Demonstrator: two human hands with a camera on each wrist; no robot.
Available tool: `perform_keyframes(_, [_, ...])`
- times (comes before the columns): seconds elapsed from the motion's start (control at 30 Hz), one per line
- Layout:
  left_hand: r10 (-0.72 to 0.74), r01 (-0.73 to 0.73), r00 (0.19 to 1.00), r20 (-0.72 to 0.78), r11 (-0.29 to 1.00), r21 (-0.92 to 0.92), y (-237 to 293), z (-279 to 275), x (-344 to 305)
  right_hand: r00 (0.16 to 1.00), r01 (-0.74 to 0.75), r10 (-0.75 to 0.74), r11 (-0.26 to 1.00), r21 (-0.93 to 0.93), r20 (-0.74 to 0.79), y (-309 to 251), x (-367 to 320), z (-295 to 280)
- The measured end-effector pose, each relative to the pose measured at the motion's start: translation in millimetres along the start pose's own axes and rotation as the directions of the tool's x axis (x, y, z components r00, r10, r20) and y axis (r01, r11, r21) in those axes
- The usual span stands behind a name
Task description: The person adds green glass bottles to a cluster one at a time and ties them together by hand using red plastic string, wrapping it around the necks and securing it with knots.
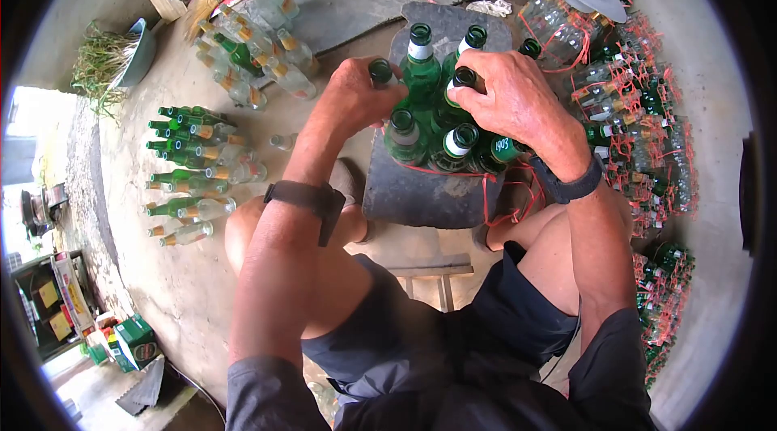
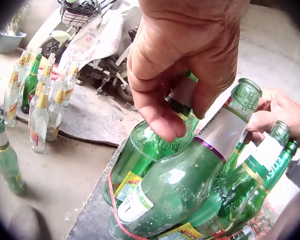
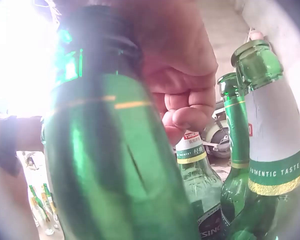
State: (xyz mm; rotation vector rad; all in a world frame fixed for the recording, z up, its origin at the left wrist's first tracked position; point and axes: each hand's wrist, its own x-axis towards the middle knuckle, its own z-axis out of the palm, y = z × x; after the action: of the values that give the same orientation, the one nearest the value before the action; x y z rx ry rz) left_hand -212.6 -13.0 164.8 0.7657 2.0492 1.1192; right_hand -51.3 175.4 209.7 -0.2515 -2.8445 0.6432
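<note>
Slate slab (image 1: 421,196): L grip (image 1: 356,95) & R grip (image 1: 514,99) clutch green bottles (image 1: 421,67).

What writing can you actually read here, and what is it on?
"AUTHENTIC TASTE": neck label of the right bottle, right wrist view.
"TSING", cut off: neck label of the middle bottle there.
"1903": neck label of the bottle under the right hand.
The rest, green boxes included: too blurred.

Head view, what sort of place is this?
Probably a bottle-recycling yard: empty bottles lie in rows on the concrete floor, red-tied bundles sit alongside, and a scooter is parked nearby.
</note>
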Motion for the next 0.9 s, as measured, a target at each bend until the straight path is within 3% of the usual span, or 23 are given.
perform_keyframes(0.4, [0.012,-0.013,1.000,-0.015,0.999,-0.038,0.3,1.8,-1.1,0.999,0.026,-0.026,0.999,0.019,0.030,-6.1,9.4,6.3])
perform_keyframes(0.9, [0.082,-0.082,0.997,-0.007,0.996,0.017,-3.1,-2.9,-0.5,0.978,-0.095,0.073,0.990,0.103,0.197,-8.8,11.1,2.4])
